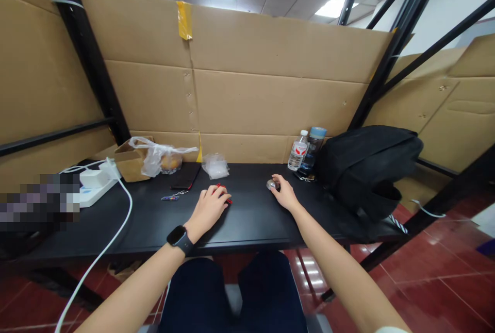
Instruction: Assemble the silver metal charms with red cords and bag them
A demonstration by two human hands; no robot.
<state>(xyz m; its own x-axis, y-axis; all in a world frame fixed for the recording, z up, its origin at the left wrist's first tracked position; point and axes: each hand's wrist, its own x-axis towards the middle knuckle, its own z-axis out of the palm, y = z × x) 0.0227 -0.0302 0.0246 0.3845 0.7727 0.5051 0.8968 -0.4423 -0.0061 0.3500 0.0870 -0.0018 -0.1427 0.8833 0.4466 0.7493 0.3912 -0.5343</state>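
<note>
My left hand (211, 206), with a black watch on its wrist, rests on the black table. Its fingers curl down over a thin red cord-like thing (229, 201), most of which is hidden under the palm and fingers. Farther right, my right hand (285, 194) closes its thumb and fingers round a small, round, shiny metal object (272, 185) at the tabletop. Its exact kind cannot be made out. Between the hands lies bare black tabletop (247, 209).
Behind the left hand lie a black flat case (185, 176), a small keychain (170, 198) and a clear plastic packet (215, 166). A power strip (95, 191) with a white cable stands left. A water bottle (297, 152), a blue-lidded bottle (312, 150) and a black backpack (363, 163) stand right.
</note>
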